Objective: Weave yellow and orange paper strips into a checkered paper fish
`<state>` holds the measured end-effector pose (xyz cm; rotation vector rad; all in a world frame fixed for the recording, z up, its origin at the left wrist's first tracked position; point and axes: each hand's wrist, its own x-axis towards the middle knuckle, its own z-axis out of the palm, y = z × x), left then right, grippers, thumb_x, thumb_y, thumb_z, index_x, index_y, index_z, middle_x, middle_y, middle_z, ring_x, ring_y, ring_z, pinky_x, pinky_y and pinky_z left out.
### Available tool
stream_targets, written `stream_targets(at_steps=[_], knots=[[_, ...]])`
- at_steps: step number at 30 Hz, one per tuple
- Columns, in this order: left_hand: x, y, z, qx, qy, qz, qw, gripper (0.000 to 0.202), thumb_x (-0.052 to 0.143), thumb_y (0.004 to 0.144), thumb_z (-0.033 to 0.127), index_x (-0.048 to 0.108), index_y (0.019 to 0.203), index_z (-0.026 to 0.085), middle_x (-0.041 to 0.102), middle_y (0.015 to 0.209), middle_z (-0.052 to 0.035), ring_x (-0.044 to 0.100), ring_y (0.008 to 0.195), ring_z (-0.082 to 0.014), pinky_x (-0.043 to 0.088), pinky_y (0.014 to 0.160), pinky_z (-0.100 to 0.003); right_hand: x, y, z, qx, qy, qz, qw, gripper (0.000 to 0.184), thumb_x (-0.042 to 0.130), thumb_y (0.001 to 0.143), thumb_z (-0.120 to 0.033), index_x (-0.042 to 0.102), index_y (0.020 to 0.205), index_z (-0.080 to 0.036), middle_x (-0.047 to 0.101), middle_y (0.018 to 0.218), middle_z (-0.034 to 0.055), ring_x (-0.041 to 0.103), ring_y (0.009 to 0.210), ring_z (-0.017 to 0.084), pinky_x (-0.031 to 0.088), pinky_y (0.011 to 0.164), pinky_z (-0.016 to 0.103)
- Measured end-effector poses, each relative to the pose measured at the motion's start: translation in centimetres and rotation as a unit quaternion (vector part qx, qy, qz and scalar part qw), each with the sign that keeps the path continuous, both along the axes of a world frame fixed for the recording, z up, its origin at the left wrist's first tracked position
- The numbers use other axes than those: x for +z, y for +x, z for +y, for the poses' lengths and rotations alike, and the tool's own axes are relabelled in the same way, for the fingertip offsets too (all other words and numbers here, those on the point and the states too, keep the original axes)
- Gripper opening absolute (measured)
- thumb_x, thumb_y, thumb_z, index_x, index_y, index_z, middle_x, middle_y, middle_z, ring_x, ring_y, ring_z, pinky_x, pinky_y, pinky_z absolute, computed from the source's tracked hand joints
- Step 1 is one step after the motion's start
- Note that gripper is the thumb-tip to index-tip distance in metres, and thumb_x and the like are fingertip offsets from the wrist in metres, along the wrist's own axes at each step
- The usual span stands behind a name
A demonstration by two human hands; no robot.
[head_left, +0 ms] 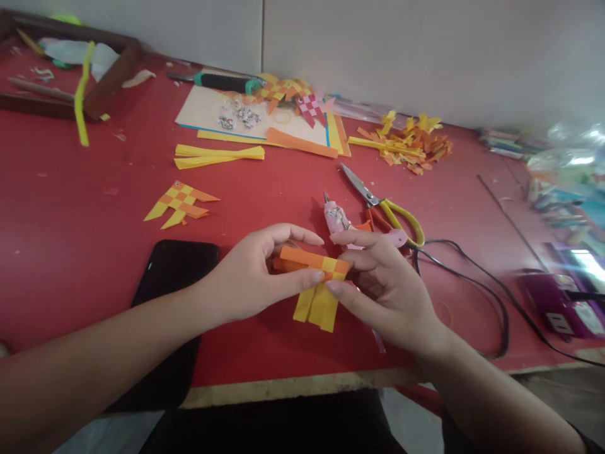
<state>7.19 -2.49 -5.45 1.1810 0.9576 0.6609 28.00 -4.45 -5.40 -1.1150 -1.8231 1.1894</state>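
Between my two hands is a partly woven piece of orange and yellow paper strips, its yellow ends hanging down toward me. My left hand pinches it from the left, thumb across the front and fingers behind. From the right, my right hand holds the checkered end, thumb at the lower edge. Just behind the hands lie a pink glue gun, partly hidden, and scissors with yellow and orange handles. A finished woven paper fish rests on the red table to the left.
A black phone lies by my left forearm. Folded yellow strips, a card sheet with googly eyes, and a pile of paper scraps sit farther back. A black cable runs right toward a purple device.
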Motion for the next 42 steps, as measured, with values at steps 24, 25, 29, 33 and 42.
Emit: stream_targets(at_steps=[24,25,29,33,42], knots=[[-0.62,-0.1,-0.04,0.073,-0.008,-0.014,0.997,0.036,0.076,0.08,0.041,0.066,0.11,0.024,0.069,0.105,-0.0011,0.065,0.095,-0.0175,0.052,0.082,-0.028,0.26,0.36,0.47,-0.042,0.002,-0.012,0.999,0.036,0.061,0.085,-0.016,0.048,0.118,-0.02,0.06,0.066,-0.0067,0.054,0.054,0.008,0.04,0.048,0.02],[-0.56,-0.06,-0.05,0.075,-0.014,-0.022,0.997,0.039,0.076,0.081,0.04,0.064,0.114,0.024,0.069,0.104,-0.001,0.066,0.094,-0.0174,0.052,0.081,-0.028,0.24,0.31,0.49,-0.046,0.008,-0.01,0.999,0.036,0.061,0.085,-0.015,0.048,0.118,-0.02,0.06,0.066,-0.0065,0.054,0.054,0.008,0.041,0.049,0.02],[-0.35,0.07,0.01,0.067,-0.047,-0.066,0.994,0.061,0.078,0.079,0.029,0.05,0.133,0.028,0.069,0.093,0.0008,0.067,0.086,-0.0167,0.054,0.076,-0.028,0.14,0.37,0.51,-0.048,0.019,-0.005,0.999,0.037,0.061,0.086,-0.016,0.048,0.12,-0.021,0.061,0.067,-0.0059,0.053,0.052,0.008,0.042,0.048,0.02],[-0.39,0.13,0.12,0.073,-0.045,-0.064,0.994,0.064,0.078,0.078,0.025,0.048,0.135,0.027,0.068,0.093,-0.0005,0.067,0.085,-0.0176,0.055,0.077,-0.03,0.06,0.61,0.41,-0.039,0.011,-0.02,0.999,0.032,0.062,0.089,-0.024,0.051,0.119,-0.021,0.065,0.075,-0.0019,0.061,0.062,0.01,0.048,0.054,0.022],[-0.45,0.06,-0.06,0.064,-0.02,-0.057,0.996,0.055,0.076,0.08,0.028,0.054,0.13,0.028,0.067,0.088,0.0019,0.065,0.084,-0.0148,0.053,0.074,-0.025,0.39,0.29,0.49,-0.053,0.162,-0.09,0.981,0.031,0.063,0.086,-0.014,0.052,0.113,-0.023,0.068,0.071,-0.0049,0.062,0.061,0.01,0.053,0.063,0.025]])
